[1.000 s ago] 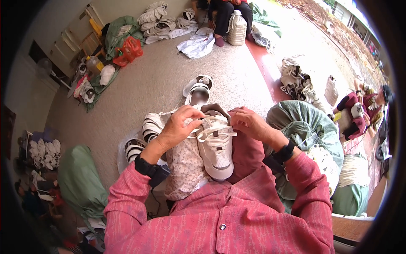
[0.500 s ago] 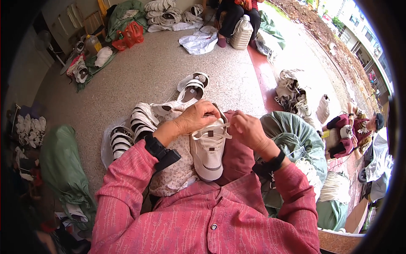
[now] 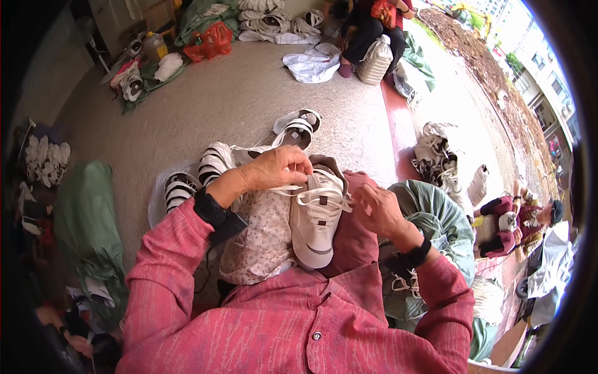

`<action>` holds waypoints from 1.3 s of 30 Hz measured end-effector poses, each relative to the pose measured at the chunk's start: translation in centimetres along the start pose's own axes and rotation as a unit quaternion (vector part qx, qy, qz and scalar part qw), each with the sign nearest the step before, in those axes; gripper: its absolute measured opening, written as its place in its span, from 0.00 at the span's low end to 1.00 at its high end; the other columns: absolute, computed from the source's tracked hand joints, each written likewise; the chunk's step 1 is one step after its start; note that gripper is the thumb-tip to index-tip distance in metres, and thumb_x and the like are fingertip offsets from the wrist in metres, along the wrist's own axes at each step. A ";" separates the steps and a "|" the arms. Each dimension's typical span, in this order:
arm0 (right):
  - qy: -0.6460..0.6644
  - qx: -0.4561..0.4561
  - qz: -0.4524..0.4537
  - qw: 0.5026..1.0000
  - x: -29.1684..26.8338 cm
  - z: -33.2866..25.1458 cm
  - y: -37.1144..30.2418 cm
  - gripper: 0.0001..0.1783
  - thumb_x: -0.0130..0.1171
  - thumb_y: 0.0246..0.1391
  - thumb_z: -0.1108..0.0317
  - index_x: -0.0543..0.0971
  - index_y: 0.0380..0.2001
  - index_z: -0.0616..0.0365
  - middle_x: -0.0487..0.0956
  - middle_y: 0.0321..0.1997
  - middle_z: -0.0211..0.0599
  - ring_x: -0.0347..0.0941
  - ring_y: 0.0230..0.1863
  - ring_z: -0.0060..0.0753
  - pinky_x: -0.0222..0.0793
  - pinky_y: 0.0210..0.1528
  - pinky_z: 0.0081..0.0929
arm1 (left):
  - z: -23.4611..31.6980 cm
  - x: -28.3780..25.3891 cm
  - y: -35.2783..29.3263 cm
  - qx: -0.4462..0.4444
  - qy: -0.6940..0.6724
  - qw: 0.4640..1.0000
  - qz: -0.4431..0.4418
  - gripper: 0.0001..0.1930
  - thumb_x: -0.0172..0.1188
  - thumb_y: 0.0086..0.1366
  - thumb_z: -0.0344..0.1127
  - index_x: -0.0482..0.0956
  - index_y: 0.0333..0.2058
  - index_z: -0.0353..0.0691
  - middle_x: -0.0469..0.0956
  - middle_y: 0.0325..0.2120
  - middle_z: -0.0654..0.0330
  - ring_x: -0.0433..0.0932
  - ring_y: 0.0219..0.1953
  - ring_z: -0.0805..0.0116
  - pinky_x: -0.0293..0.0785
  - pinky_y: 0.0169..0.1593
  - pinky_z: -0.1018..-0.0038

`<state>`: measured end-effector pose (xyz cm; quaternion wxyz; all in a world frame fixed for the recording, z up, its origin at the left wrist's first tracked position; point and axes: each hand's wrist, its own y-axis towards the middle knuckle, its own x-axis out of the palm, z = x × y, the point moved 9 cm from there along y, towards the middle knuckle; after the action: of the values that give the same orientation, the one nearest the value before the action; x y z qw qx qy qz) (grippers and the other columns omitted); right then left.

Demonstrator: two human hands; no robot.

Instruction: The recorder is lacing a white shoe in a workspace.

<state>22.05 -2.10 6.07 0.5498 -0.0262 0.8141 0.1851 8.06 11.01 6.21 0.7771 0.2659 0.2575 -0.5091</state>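
A white sneaker point(image 3: 313, 234) rests on my lap, toe toward me, its heel opening at the far end. A white shoelace point(image 3: 317, 198) zigzags across its tongue. Beside the upper eyelets on the left, my left hand point(image 3: 280, 168) is closed, thumb and fingertips pinching the lace, a loose strand passing below them. On the shoe's right side, my right hand point(image 3: 375, 209) has its fingers bent together at the lace end, though the fingertips partly hide the grip. A floral cloth point(image 3: 246, 234) covers my left thigh under the shoe.
Stacked white shoes point(image 3: 215, 162) stand ahead on the left, with more dark-lined shoes point(image 3: 296, 131) beyond. Green sacks flank me, one on the left point(image 3: 90, 224) and one by my right knee point(image 3: 430, 209). A seated person point(image 3: 367, 43) is across the floor; another person point(image 3: 520, 215) sits at right.
My hands have moved apart from the shoe's tongue: the left hand to the left, the right hand to the right and lower. The whole view has shifted slightly.
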 end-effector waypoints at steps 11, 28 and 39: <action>0.092 0.031 -0.022 0.995 -2.0 -1.3 5.3 0.06 0.58 0.52 0.70 0.78 0.34 0.57 0.77 0.32 0.38 0.75 0.28 0.38 0.71 0.31 0.31 | -2.3 2.4 -0.9 -0.084 -0.145 0.977 -0.135 0.18 0.64 0.53 0.28 0.78 0.44 0.39 0.72 0.25 0.68 0.70 0.30 0.77 0.67 0.36 0.78; 0.235 0.008 -0.112 0.966 5.0 -2.3 9.6 0.08 0.65 0.45 0.72 0.83 0.32 0.57 0.77 0.32 0.35 0.76 0.36 0.35 0.72 0.38 0.29 | -3.8 2.3 -0.6 -0.033 -0.139 0.987 -0.079 0.12 0.64 0.53 0.31 0.78 0.37 0.40 0.73 0.24 0.67 0.71 0.30 0.77 0.68 0.36 0.77; -0.106 0.009 -0.067 0.992 0.6 -0.1 9.4 0.03 0.55 0.54 0.68 0.75 0.30 0.54 0.72 0.32 0.37 0.75 0.31 0.45 0.70 0.32 0.39 | -0.7 2.1 -0.7 -0.002 -0.070 0.997 -0.045 0.12 0.66 0.53 0.38 0.79 0.35 0.40 0.66 0.38 0.61 0.71 0.41 0.69 0.71 0.44 0.74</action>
<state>19.46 6.73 8.16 0.6443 -0.0556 0.7493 0.1423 8.03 9.90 4.19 0.7697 0.2165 0.2154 -0.5606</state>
